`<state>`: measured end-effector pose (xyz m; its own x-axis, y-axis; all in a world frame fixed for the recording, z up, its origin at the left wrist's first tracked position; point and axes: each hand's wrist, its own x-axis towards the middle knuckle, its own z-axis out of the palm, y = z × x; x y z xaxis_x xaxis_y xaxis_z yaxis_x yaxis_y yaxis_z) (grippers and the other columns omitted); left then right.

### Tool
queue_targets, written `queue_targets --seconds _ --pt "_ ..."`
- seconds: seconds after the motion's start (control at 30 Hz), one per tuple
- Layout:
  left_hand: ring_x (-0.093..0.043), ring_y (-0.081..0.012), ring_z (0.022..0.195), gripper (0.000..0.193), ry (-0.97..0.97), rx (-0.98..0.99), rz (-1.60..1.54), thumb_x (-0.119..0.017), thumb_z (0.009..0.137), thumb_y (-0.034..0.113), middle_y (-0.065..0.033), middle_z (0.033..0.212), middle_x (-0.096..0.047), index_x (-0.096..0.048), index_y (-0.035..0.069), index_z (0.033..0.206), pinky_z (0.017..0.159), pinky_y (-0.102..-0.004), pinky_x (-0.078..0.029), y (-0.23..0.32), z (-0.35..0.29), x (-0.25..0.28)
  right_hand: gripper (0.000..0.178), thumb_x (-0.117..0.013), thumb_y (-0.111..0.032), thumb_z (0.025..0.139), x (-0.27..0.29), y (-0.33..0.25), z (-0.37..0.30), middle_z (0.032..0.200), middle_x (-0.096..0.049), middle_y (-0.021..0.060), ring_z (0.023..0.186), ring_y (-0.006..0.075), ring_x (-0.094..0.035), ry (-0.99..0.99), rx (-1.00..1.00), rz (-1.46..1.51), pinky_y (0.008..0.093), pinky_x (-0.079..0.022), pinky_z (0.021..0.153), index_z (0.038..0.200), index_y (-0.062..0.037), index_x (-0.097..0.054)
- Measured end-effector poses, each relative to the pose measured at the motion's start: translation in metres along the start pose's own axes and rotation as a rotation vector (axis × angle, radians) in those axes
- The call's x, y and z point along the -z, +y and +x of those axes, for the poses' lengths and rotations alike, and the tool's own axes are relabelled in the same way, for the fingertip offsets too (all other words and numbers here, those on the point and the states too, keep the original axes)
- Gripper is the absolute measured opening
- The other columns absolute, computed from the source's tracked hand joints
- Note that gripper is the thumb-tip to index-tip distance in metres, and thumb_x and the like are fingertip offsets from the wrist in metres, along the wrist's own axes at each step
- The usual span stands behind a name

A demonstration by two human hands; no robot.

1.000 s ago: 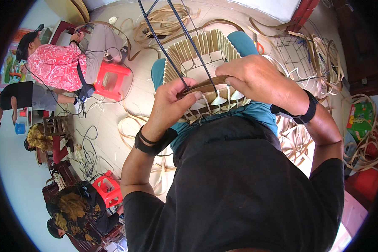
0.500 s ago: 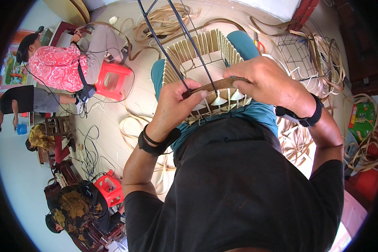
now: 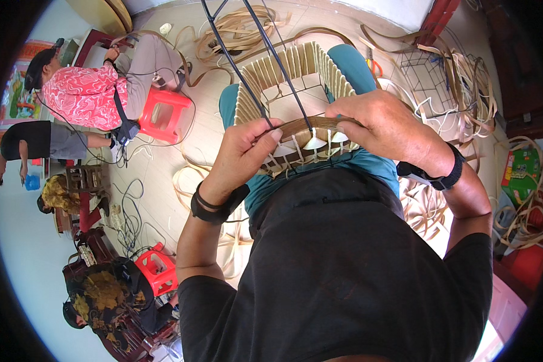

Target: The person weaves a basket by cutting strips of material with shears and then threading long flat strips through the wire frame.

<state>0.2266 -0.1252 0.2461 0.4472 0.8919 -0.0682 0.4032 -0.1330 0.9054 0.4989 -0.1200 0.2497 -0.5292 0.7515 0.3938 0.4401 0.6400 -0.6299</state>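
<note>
A square basket [image 3: 247,99], its wire frame wrapped in cream cord, rests on my lap between my knees. Two black rods [image 3: 286,75] rise from it as a tall handle. Along the near rim runs a brown flat strip [image 3: 304,125], bowed slightly upward. My left hand [image 3: 238,154] pinches this strip at its left part, beside the foot of one rod. At the right part my right hand [image 3: 383,123] grips it between thumb and fingers. White fan-shaped pieces [image 3: 314,143] show below the strip on the near side. The palms hide the strip's ends.
Coiled tan strips [image 3: 235,33] lie on the floor ahead, with more loose strips [image 3: 425,211] at my right. Orange-handled scissors [image 3: 375,67] and a wire grid [image 3: 428,81] lie beyond my right knee. Several people sit or stand at left, near red stools [image 3: 164,114].
My left hand has shifted slightly left along the strip, its thumb now nearer the rod. More of the strip shows between the hands. My right hand keeps its grip nearly in place.
</note>
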Motion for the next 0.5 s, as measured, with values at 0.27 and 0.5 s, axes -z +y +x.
queue_targets --seconds 0.27,0.5 --pt "-0.053 -0.0064 0.066 0.022 0.137 -0.276 0.449 -0.061 0.091 0.011 -0.0001 0.077 -0.063 -0.06 -0.004 0.107 0.059 -0.0247 -0.045 -0.009 0.001 -0.014 0.016 -0.06 0.001 0.078 0.003 -0.002 -0.003 0.069 -0.062 0.0127 0.064 0.0294 -0.063 -0.101 -0.068 0.04 0.0362 -0.047 0.059 0.094 -0.0026 -0.062" --pt "-0.049 -0.0033 0.066 0.021 -0.015 -0.032 -0.012 -0.061 0.093 0.016 0.0029 0.076 -0.059 -0.063 -0.003 0.104 0.058 -0.0203 -0.041 0.013 0.008 -0.008 0.015 -0.06 0.001 0.079 -0.004 -0.01 -0.007 0.069 -0.061 0.0123 0.065 0.029 -0.063 -0.024 -0.025 0.055 0.0364 -0.047 0.059 0.093 -0.0029 -0.06"
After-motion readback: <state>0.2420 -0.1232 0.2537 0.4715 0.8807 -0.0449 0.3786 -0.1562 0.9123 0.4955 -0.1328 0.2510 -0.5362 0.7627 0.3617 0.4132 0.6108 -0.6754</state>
